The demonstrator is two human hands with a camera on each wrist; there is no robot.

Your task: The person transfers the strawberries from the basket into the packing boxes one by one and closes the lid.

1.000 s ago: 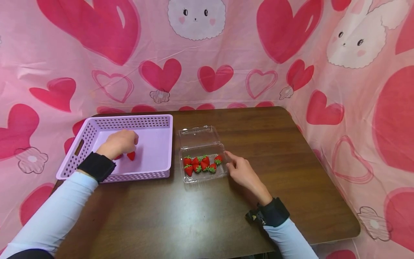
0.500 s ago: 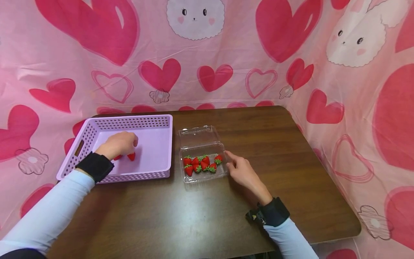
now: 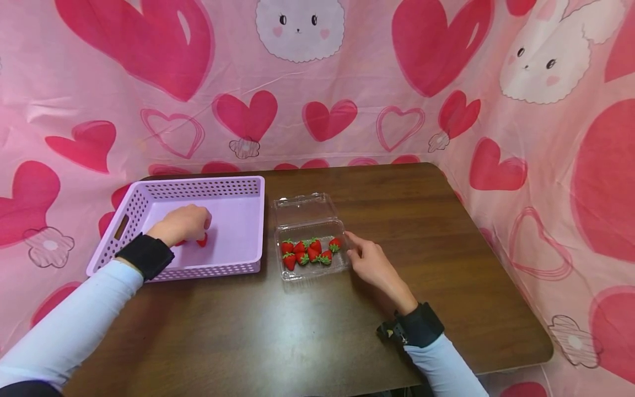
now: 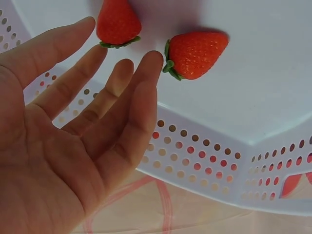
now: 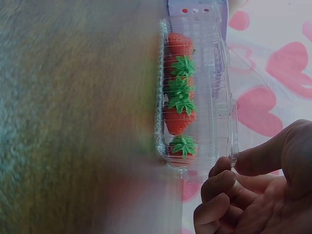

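Note:
My left hand (image 3: 182, 223) is down inside the lilac plastic basket (image 3: 241, 231), over two strawberries. In the left wrist view its fingers are loosely bent and spread; the thumb and index fingertips are right at one strawberry (image 4: 118, 22), with the other strawberry (image 4: 197, 54) just beyond the remaining fingertips. From the head view, the hand partly hides both. My right hand (image 3: 373, 266) pinches the right rim of a clear plastic clamshell box (image 3: 307, 227) between thumb and fingers. Several strawberries (image 5: 179, 122) with green leaves lie in the box, whose lid (image 3: 305, 209) stands open at the back.
Basket and box stand side by side on a dark brown wooden table (image 3: 397, 204), with a narrow gap between them. A pink curtain (image 3: 367, 71) with hearts and rabbits hangs behind the table and along its right side.
My left hand has sunk slightly lower in the basket, toward me, over the strawberries. My right hand and the clamshell box have stayed in place.

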